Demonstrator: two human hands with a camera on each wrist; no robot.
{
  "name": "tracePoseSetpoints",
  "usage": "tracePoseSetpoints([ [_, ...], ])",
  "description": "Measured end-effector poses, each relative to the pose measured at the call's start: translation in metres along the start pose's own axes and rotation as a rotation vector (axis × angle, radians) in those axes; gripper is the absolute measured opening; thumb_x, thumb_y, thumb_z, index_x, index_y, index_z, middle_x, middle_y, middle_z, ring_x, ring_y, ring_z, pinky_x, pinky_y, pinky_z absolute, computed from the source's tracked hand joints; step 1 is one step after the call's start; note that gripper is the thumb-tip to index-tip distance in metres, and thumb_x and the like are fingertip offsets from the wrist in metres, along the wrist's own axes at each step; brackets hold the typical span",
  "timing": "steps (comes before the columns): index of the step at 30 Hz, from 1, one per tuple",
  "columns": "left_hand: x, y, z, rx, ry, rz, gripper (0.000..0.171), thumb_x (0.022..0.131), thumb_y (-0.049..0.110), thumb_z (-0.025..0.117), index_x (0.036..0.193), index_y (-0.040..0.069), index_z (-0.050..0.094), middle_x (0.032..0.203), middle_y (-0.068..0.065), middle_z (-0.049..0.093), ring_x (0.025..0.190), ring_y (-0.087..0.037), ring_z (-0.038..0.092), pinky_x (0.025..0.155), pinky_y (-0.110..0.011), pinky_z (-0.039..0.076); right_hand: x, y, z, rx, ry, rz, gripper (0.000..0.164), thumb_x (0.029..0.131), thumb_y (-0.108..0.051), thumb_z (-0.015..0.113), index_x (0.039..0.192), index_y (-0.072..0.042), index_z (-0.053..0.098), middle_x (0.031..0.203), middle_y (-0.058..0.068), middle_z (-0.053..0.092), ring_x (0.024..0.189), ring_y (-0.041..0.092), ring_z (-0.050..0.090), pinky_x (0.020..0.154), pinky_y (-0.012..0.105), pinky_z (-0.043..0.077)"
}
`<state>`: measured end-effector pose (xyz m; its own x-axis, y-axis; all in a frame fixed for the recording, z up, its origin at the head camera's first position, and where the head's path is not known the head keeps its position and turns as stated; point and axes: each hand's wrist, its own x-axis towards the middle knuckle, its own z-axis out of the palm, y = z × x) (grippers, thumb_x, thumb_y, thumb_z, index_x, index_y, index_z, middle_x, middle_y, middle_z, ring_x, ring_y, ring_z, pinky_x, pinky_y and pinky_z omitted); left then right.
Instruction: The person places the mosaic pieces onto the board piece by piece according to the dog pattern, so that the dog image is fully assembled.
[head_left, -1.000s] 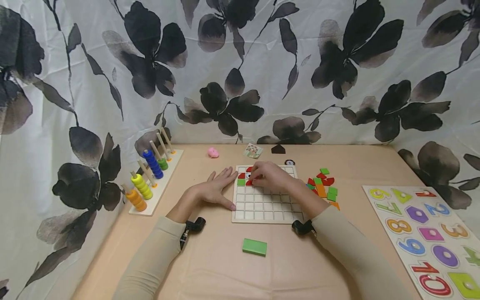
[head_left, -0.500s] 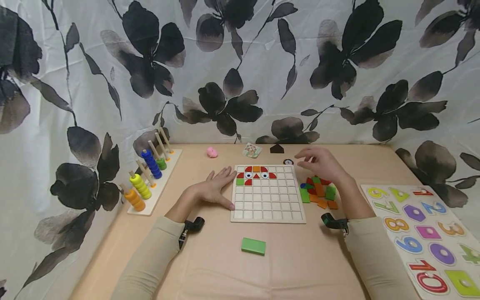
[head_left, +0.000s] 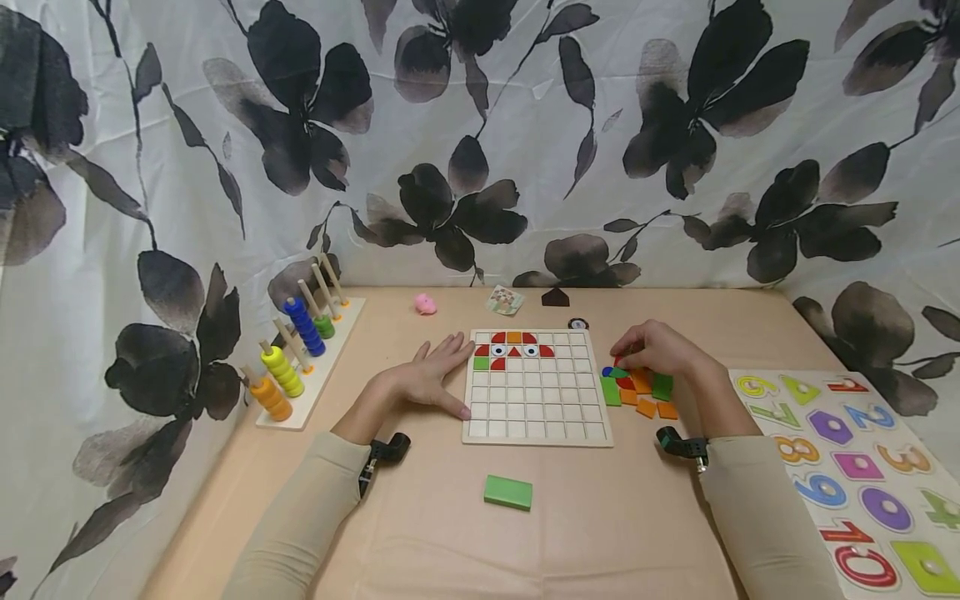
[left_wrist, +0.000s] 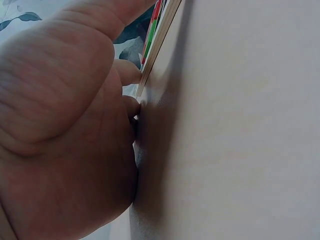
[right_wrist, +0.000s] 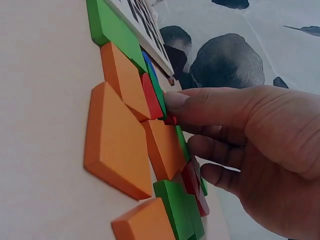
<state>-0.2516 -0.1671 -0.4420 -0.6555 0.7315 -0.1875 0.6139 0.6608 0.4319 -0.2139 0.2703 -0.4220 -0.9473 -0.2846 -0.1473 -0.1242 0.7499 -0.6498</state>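
Note:
A pale gridded board (head_left: 537, 408) lies mid-table; red, green and orange pieces and two eye pieces form a pattern in its upper left. My left hand (head_left: 429, 382) rests flat with spread fingers at the board's left edge, thumb at the lower corner. In the left wrist view, that hand's palm (left_wrist: 65, 115) is beside the board's edge (left_wrist: 160, 45). Over a loose pile right of the board, my right hand (head_left: 660, 350) pinches a small red piece (head_left: 617, 362), mostly hidden by the fingertips. Orange pieces (right_wrist: 117, 142) and green pieces (right_wrist: 175, 210) lie below the hand.
A green block (head_left: 507, 492) lies in front of the board. Left stands a peg stacker with coloured rings (head_left: 283, 372). A number puzzle board (head_left: 847, 467) is at right. Behind are a pink piece (head_left: 425, 304), a card (head_left: 505, 300) and a dark piece (head_left: 555, 297).
My right hand has left the board, swung out to its right and come down onto the loose pieces, pinching a red one. The left hand stays in place.

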Motion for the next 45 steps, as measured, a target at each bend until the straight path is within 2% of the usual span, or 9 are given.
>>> tracePoseSetpoints([
  [7,0.0,0.002,-0.003,0.001,-0.009,-0.005,0.126,0.064,0.074,0.071,0.156,0.016,0.008,0.161,-0.011,-0.005,0.148,-0.026,-0.008,0.114,-0.056,-0.008,-0.001,-0.002,0.002,-0.026,0.016,0.035,0.021,0.086,-0.006,0.071,0.107,-0.007,0.071,0.099,0.01,0.061,0.084,0.026,0.053,0.069,0.03,0.051],
  [15,-0.001,0.002,-0.001,0.0,-0.004,-0.003,0.126,0.063,0.073,0.072,0.156,0.015,0.009,0.161,-0.012,-0.004,0.147,-0.028,-0.008,0.113,-0.057,-0.007,0.002,-0.008,0.005,0.004,0.021,0.007,0.013,0.083,-0.005,0.074,0.095,-0.011,0.071,0.083,0.006,0.067,0.075,0.026,0.058,0.063,0.034,0.055],
  [21,0.0,0.002,-0.001,0.009,-0.005,0.008,0.127,0.063,0.074,0.071,0.156,0.014,0.008,0.161,-0.014,-0.004,0.147,-0.03,-0.007,0.113,-0.058,-0.006,0.003,-0.022,0.007,0.007,0.139,-0.035,0.012,0.084,-0.01,0.074,0.096,-0.012,0.073,0.084,0.003,0.069,0.076,0.025,0.058,0.069,0.035,0.054],
  [26,-0.001,0.003,-0.001,0.011,-0.003,0.006,0.126,0.064,0.074,0.071,0.156,0.014,0.009,0.161,-0.013,-0.004,0.147,-0.029,-0.007,0.113,-0.058,-0.006,0.009,-0.048,0.012,0.039,0.232,-0.145,0.013,0.084,-0.012,0.074,0.097,-0.016,0.074,0.089,-0.001,0.069,0.08,0.022,0.059,0.074,0.029,0.052],
  [30,-0.002,0.003,-0.001,0.015,0.0,0.002,0.126,0.064,0.074,0.071,0.156,0.014,0.009,0.161,-0.013,-0.003,0.148,-0.029,-0.006,0.114,-0.058,-0.006,0.02,-0.068,0.021,0.143,0.182,-0.217,0.013,0.086,-0.012,0.073,0.097,-0.017,0.074,0.093,0.001,0.071,0.081,0.023,0.064,0.075,0.027,0.054],
  [33,-0.003,0.003,0.0,0.011,-0.001,0.001,0.126,0.064,0.074,0.071,0.156,0.015,0.008,0.161,-0.013,-0.003,0.148,-0.029,-0.006,0.114,-0.057,-0.006,0.03,-0.078,0.03,0.219,0.115,-0.244,0.015,0.086,-0.01,0.072,0.101,-0.01,0.074,0.095,0.003,0.071,0.085,0.025,0.064,0.078,0.028,0.053],
  [35,-0.004,0.002,0.0,0.003,0.002,0.003,0.126,0.064,0.073,0.071,0.156,0.015,0.008,0.161,-0.013,-0.004,0.148,-0.029,-0.007,0.113,-0.057,-0.006,0.038,-0.083,0.037,0.217,0.091,-0.259,0.017,0.086,-0.01,0.073,0.103,-0.008,0.074,0.097,0.002,0.072,0.087,0.023,0.063,0.079,0.028,0.053],
  [38,-0.003,0.001,0.001,0.004,0.01,0.007,0.126,0.064,0.074,0.071,0.156,0.015,0.008,0.161,-0.013,-0.004,0.148,-0.029,-0.007,0.113,-0.058,-0.006,0.048,-0.09,0.049,0.185,0.062,-0.291,0.018,0.084,-0.009,0.074,0.102,-0.006,0.074,0.098,0.002,0.072,0.086,0.02,0.062,0.078,0.028,0.052],
  [45,-0.001,-0.001,0.001,0.011,0.015,0.014,0.128,0.063,0.075,0.071,0.156,0.014,0.007,0.161,-0.013,-0.005,0.147,-0.028,-0.008,0.113,-0.058,-0.006,0.059,-0.099,0.071,0.003,0.01,-0.339,0.013,0.081,-0.008,0.077,0.094,-0.011,0.077,0.089,-0.002,0.072,0.079,0.014,0.06,0.071,0.027,0.051],
])
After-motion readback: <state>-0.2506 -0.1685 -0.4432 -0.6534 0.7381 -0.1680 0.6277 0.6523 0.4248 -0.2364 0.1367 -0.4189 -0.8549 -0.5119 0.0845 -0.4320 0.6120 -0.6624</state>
